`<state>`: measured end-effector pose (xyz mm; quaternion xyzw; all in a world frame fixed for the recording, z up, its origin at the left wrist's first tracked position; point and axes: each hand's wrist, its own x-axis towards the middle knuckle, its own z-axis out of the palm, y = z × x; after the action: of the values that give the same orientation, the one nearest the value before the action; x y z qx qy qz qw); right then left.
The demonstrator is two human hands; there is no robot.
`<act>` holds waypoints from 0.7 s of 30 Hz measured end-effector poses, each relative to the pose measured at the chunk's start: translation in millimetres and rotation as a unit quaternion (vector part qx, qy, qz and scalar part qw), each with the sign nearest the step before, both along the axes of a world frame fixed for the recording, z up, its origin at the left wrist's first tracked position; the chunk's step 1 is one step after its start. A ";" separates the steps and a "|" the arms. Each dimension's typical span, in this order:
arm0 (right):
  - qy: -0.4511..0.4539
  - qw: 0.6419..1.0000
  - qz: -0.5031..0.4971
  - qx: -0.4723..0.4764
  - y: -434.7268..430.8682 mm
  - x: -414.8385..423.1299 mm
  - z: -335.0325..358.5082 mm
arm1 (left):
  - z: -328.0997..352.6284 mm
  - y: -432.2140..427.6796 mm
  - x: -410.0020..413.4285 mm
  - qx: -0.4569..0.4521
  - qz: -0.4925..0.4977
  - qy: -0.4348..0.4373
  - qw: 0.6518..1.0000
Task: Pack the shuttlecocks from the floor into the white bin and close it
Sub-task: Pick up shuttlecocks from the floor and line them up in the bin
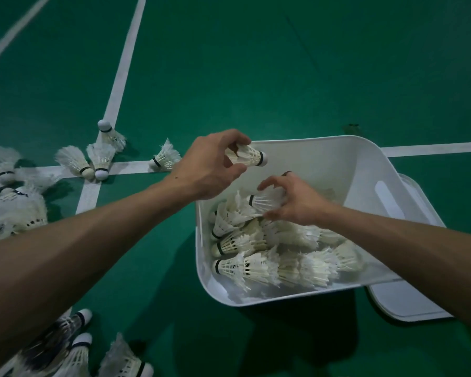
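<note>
Left hand [212,165] pinches a shuttlecock [249,156] over the bin [324,163] rim — right hand [297,204] grips a second shuttlecock [265,200] inside.
Lid [408,303] half hidden behind bin.

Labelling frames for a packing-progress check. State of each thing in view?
Bin: open, part full.
Lid: off, on the floor beside the bin, partly under it.
Left grip: pinches a shuttlecock above the bin's far corner.
Right grip: holds a second shuttlecock inside the bin.
Packed shuttlecocks: lying on their sides in the bin.
Loose shuttlecocks: scattered on the floor, unpacked.
</note>
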<state>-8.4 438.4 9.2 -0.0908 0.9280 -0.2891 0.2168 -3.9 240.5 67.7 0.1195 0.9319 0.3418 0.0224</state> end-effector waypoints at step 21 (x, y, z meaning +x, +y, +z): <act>-0.035 0.992 -0.072 -0.096 8.1 7.4 -6.4 | 2.4 8.0 5.5 0.033 -0.027 0.012 0.999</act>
<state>-1.0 446.5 2.8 -0.0339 0.8918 -0.3950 0.2178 1.5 248.6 70.1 0.1492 0.9169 0.3699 0.0159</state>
